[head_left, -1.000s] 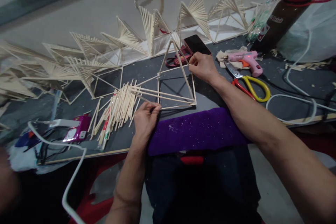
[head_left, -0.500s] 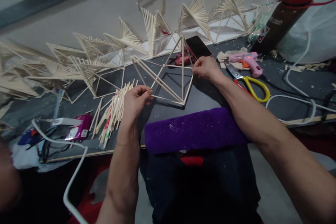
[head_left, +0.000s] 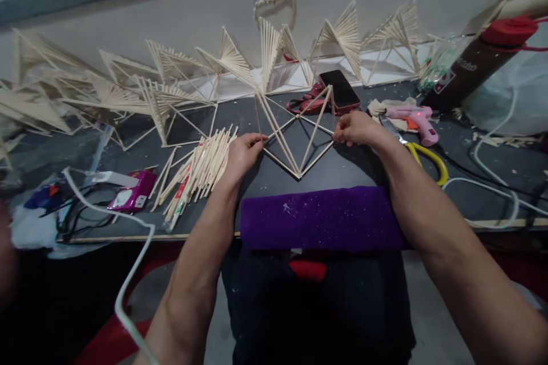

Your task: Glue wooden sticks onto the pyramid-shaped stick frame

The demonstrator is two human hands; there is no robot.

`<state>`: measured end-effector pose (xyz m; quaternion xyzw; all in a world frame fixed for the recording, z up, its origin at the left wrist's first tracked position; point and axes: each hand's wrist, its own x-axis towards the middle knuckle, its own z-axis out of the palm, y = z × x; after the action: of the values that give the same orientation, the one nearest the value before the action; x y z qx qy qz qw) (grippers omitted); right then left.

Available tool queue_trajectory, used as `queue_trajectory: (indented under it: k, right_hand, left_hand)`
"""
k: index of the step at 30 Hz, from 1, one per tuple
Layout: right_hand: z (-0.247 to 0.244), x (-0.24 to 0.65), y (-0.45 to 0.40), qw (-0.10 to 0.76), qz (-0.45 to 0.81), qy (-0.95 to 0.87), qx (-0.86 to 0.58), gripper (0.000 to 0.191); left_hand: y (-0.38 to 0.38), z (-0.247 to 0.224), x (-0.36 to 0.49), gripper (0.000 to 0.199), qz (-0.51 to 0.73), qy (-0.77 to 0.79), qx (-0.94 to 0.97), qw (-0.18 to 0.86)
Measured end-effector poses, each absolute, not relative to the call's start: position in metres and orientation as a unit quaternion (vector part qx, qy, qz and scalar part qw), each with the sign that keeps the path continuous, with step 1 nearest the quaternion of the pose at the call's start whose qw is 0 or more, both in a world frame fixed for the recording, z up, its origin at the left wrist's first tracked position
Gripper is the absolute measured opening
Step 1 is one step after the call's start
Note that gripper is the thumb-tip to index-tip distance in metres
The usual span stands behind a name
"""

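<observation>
A frame of thin wooden sticks [head_left: 279,136] stands on the dark table [head_left: 342,166], its near corner pointing toward me. My left hand [head_left: 246,151] pinches the frame's left corner between thumb and fingers. At the right corner, my right hand [head_left: 354,128] has its fingers closed on the sticks. Two upper points of the frame rise between my hands. A folded purple cloth [head_left: 317,218] lies just in front of it. To the left of my left hand is a pile of loose sticks [head_left: 205,165].
Finished-looking stick models [head_left: 231,60] line the wall side. A phone [head_left: 339,90] lies behind the frame. At right are a pink glue gun [head_left: 417,120], yellow-handled scissors [head_left: 428,155] and a dark bottle [head_left: 468,71]. White cables and a purple device [head_left: 136,187] are at left.
The stick frame has been turned and levelled between my hands, its near corner still toward me. Both hands keep hold at its sides. The camera view has shifted slightly.
</observation>
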<state>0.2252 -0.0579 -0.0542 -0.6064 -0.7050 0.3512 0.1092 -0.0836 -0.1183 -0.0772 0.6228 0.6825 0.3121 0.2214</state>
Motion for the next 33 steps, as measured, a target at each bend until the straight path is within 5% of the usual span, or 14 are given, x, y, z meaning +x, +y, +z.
queue_trajectory:
  k: [14, 25, 33]
  right_hand:
    - [-0.049, 0.231, -0.061, 0.002, 0.358, -0.751, -0.555, 0.009]
    - [-0.030, 0.244, -0.065, 0.013, 0.369, -0.732, -0.573, 0.009]
    - [0.005, 0.250, -0.090, 0.172, 0.455, -0.732, -0.477, 0.021]
  left_hand:
    - [-0.094, -0.077, -0.076, 0.032, 0.267, 0.672, 0.677, 0.138]
    - [-0.112, -0.069, -0.081, 0.033, 0.358, 0.672, 0.635, 0.125]
    - [-0.158, -0.050, -0.059, 0.036, 0.408, 0.571, 0.502, 0.505]
